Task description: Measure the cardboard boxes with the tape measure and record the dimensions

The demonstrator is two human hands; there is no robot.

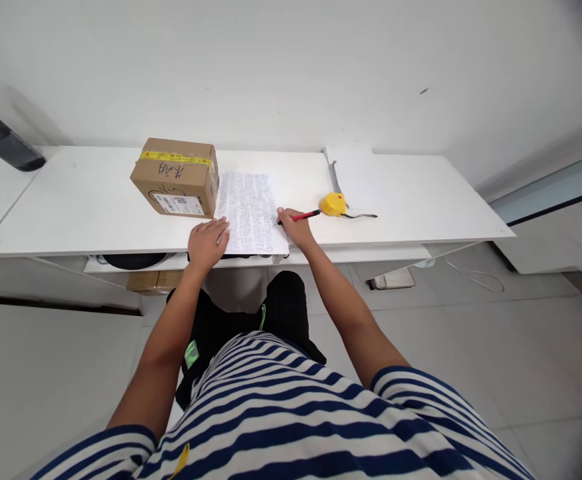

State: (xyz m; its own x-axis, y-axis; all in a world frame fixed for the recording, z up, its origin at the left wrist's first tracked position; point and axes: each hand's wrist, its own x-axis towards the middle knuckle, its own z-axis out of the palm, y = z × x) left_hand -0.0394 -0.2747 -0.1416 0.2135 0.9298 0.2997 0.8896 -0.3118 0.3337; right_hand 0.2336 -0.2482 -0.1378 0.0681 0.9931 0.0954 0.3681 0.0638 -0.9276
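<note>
A sheet of paper (248,210) covered in handwriting lies on the white desk (395,193), its lower end at the front edge. My left hand (209,244) rests flat at the paper's lower left, fingers stretched out and holding nothing. In my right hand (295,228) is a red and black pen (307,215), gripped near its tip at the paper's right edge. Just right of the pen's back end sits a yellow tape measure (333,204) with a length of its blade pulled out and a dark strap. The pen tip is too small to tell whether it touches the paper.
A taped cardboard box (178,180) with a label stands left of the paper, close to my left hand. Behind the desk rises a white wall (271,80). A dark cylinder (5,137) stands at the far left. Below, a shelf (361,255) runs under the desktop.
</note>
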